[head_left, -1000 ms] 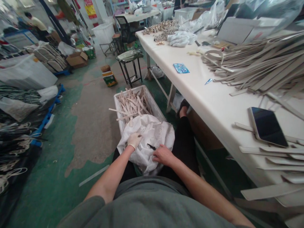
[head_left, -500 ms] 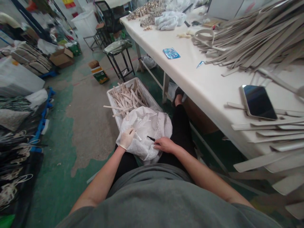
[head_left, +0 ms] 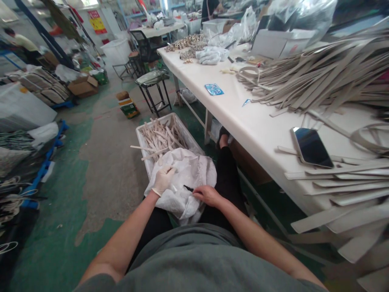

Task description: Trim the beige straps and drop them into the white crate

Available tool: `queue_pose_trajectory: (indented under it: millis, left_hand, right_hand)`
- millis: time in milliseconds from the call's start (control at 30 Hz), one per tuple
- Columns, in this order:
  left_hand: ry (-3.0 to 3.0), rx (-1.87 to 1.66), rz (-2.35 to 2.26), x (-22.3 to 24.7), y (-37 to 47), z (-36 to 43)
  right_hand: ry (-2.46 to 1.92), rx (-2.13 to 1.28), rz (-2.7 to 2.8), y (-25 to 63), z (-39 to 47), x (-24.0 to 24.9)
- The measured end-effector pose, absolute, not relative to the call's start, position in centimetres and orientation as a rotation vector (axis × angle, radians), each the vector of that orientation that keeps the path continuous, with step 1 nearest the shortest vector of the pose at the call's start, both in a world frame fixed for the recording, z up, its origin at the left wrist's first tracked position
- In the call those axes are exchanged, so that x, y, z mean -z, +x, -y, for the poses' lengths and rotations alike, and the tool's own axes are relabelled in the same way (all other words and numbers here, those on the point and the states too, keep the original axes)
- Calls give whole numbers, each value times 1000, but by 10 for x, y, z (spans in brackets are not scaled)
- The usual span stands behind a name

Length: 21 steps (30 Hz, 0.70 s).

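A white woven sack [head_left: 205, 172] lies bunched over my lap with its mouth open, and pale, thin pieces show inside. My left hand [head_left: 163, 179], in a pale glove, is over the sack's left side with its fingers closed together; what they hold, if anything, is too small to make out. My right hand [head_left: 208, 195] is bare and pinches a slim black tool [head_left: 188, 188], whose tip points left over the sack. Beyond the sack, a white plastic crate [head_left: 194, 142] holds many narrow beige strips [head_left: 161, 136], some sticking out over its left rim.
On my right runs a long white table [head_left: 225, 107] with a heap of grey-beige straps [head_left: 306, 77], a phone [head_left: 313, 147] and a blue packet [head_left: 214, 89]. A stool [head_left: 152, 79] stands beyond the crate. Blue pallets [head_left: 45, 162] line the left side.
The view has tilted up, showing more of the room's far side. My left hand has shifted slightly over the sack, and my right hand still holds the black tool.
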<state>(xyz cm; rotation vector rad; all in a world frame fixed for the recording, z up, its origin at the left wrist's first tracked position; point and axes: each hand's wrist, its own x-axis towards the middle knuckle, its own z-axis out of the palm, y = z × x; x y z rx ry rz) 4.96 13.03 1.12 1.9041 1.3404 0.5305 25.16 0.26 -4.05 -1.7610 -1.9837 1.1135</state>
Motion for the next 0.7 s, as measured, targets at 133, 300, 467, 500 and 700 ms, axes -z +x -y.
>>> queue_pose_trajectory:
  millis: [133, 300, 467, 500, 700]
  left_hand:
    - [1446, -775, -1173, -64, 35, -107]
    - [1384, -810, -1044, -126, 40, -83]
    - [1532, -1029, -959, -163, 49, -104]
    - [1527, -1089, -952, -164, 50, -115]
    - [1193, -1375, -990, -128, 53, -194]
  right_hand:
    - [-1636, -904, 1794, 240, -11, 18]
    - [-1192, -935, 1776, 211, -28, -34]
    - [-916, -1325, 1737, 197, -37, -79]
    - [-882, -1400, 1684, 197, -36, -83]
    - [-668, -1914, 1210, 203, -21, -98]
